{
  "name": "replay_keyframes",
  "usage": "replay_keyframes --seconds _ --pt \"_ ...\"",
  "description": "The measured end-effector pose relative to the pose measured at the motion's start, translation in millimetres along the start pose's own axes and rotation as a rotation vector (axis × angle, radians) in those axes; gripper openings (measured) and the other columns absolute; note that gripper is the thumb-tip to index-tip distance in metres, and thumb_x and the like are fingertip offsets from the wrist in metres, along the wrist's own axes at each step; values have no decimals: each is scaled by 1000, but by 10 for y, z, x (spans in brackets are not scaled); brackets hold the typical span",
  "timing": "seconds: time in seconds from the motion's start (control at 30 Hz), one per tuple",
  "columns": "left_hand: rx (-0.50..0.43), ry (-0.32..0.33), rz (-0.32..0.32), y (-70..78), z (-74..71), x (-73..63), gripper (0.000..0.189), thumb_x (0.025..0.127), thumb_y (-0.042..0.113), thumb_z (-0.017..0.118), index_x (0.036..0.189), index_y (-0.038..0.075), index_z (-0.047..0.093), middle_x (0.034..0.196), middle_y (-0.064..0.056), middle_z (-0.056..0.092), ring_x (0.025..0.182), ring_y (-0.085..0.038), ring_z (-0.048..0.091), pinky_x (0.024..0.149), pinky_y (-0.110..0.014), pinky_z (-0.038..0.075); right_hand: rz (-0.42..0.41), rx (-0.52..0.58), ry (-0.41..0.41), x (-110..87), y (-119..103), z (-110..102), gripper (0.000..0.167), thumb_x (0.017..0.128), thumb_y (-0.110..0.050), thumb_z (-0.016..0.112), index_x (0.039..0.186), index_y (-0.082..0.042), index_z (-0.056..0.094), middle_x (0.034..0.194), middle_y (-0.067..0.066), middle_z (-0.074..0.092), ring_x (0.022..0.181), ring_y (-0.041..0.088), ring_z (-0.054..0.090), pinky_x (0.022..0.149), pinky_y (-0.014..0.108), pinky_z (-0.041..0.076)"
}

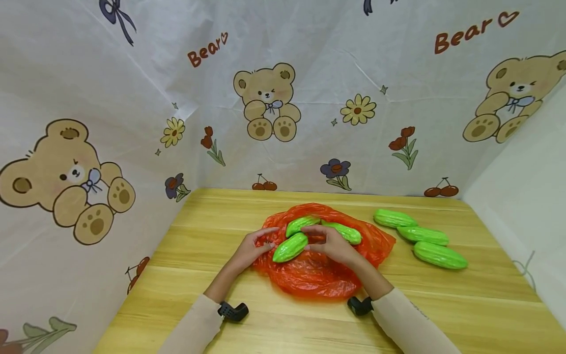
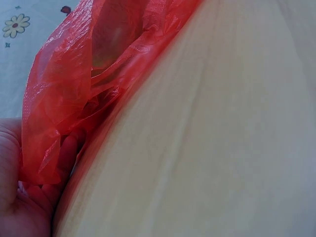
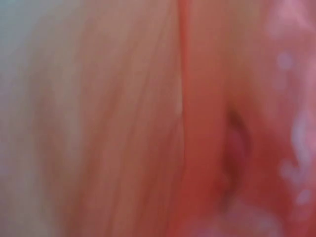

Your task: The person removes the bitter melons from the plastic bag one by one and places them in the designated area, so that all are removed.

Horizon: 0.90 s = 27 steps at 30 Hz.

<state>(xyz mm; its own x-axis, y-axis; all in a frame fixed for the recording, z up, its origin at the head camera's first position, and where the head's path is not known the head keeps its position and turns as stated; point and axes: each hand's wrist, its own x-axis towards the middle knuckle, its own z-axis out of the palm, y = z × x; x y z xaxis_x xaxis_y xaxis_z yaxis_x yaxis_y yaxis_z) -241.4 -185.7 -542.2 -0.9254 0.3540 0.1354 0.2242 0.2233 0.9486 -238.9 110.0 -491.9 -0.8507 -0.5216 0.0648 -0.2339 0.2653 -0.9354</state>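
A crumpled red plastic bag (image 1: pixel 309 285) lies spread on the wooden table, with three bright green ribbed gourds on or in it. One gourd (image 1: pixel 290 247) lies in front, between the hands; two more, a gourd (image 1: pixel 300 224) and a gourd (image 1: pixel 347 233), lie behind. My left hand (image 1: pixel 249 250) is at the bag's left side; in the left wrist view, red film (image 2: pixel 54 118) passes between its thumb and fingers. Over the bag's middle, my right hand (image 1: pixel 329 243) has its thumb and fingers apart at the front gourd's right end. The right wrist view is blurred.
Right of the bag, three more gourds lie in a staggered row: a back gourd (image 1: pixel 395 218), a middle gourd (image 1: pixel 423 235) and a front gourd (image 1: pixel 439 255). A bear-print cloth (image 1: pixel 309 157) stands behind and left of the wooden table (image 1: pixel 292 329). A white wall (image 1: pixel 526 196) rises at right.
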Motion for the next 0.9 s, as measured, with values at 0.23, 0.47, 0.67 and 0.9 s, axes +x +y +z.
replay_keyframes --seconds 0.23,0.47,0.67,0.9 --pt "-6 2 -1 0 15 7 44 97 11 68 141 16 62 147 -6 54 142 -28 42 112 -53 37 -3 -6 -11 -22 1 -13 49 93 -6 74 138 2 59 135 19 62 127 35 56 98 36 53" --pt "1 -4 -4 -3 -13 -5 42 97 18 70 138 25 64 145 2 56 142 -22 41 113 -49 36 4 -15 -40 -35 12 -16 44 92 -8 75 133 3 63 124 15 67 113 34 63 90 28 54" --pt "1 -1 -4 7 -14 -7 43 96 19 71 138 25 64 145 2 57 141 -24 42 112 -51 38 -4 -5 -86 -34 36 0 42 91 -7 75 131 0 65 128 15 66 114 36 63 87 27 54" --pt "-9 -7 -9 -6 -15 2 42 96 18 71 138 25 64 145 3 56 142 -23 42 111 -51 37 -8 -41 -101 -13 53 35 44 89 -6 77 131 -3 67 128 14 66 107 31 61 78 26 53"
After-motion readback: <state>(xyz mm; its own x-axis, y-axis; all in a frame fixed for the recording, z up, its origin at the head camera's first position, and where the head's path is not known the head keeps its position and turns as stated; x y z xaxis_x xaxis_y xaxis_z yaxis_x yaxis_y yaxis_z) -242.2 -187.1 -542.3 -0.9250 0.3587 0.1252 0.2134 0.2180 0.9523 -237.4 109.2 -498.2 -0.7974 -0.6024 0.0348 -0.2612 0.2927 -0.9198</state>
